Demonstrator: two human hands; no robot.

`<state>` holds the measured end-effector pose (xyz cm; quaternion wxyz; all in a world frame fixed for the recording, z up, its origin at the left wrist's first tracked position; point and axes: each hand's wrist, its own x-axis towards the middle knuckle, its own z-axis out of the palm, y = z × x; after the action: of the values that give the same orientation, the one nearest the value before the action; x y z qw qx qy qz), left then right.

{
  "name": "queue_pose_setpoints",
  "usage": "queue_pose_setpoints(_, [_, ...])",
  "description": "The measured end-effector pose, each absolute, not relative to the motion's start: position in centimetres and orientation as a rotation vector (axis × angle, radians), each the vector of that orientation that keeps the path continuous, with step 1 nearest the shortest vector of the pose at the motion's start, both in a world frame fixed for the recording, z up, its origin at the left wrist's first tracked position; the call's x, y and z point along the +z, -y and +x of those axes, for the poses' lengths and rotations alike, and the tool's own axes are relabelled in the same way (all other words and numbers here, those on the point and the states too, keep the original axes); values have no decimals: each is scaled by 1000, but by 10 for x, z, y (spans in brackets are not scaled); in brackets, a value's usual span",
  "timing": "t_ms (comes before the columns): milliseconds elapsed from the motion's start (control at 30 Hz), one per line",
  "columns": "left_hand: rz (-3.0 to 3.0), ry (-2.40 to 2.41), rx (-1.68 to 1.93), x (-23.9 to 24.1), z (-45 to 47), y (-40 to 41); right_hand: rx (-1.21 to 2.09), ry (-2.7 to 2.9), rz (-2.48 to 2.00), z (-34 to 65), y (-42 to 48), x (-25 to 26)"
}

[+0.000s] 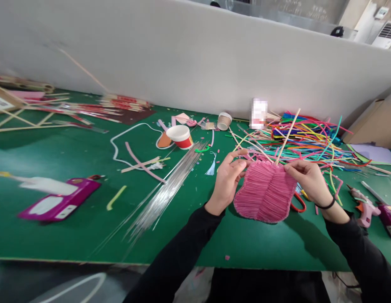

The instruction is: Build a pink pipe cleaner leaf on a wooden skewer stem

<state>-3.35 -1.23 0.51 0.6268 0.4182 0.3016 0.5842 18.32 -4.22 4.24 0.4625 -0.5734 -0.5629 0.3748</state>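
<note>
Between my two hands hangs a pink ribbed piece (pixel 266 191) that looks built from rows of pipe cleaners, with a seam down its middle. My left hand (pixel 228 176) pinches its upper left edge between thumb and fingers. On the upper right corner, my right hand (pixel 307 179) has a similar pinch. A thin wooden stick (pixel 288 134) rises from the top edge of the piece, tilted to the right. Behind the piece, red-handled scissors (pixel 299 203) lie partly hidden near my right hand.
Several colourful pipe cleaners (pixel 312 141) are heaped at the back right. Thin clear rods (pixel 170 189) lie left of my left hand, near a red and white paper cup (pixel 180 136). A pink glue gun (pixel 365 208) is at right, a purple box (pixel 64 200) at left.
</note>
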Motion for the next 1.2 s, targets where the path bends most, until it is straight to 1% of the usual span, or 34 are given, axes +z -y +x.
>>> queue_pose_setpoints(400, [1172, -813, 1407, 7, -38, 4, 956, 1372, -1420, 184, 39, 41])
queue_pose_setpoints(767, [1261, -880, 1365, 2, -35, 5, 970, 1291, -1428, 180, 40, 39])
queue_pose_setpoints(933, [1243, -910, 1362, -1, -33, 4, 1096, 1179, -1376, 182, 43, 38])
queue_pose_setpoints(1033, [1129, -861, 1207, 0, -33, 4, 1195, 1058, -1321, 182, 48, 36])
queue_pose_setpoints(1133, [1075, -771, 1021, 1, -32, 5, 1361, 939, -1290, 181, 52, 35])
queue_pose_setpoints(1200, [1089, -735, 988, 1, -31, 7, 1466, 883, -1276, 180, 53, 34])
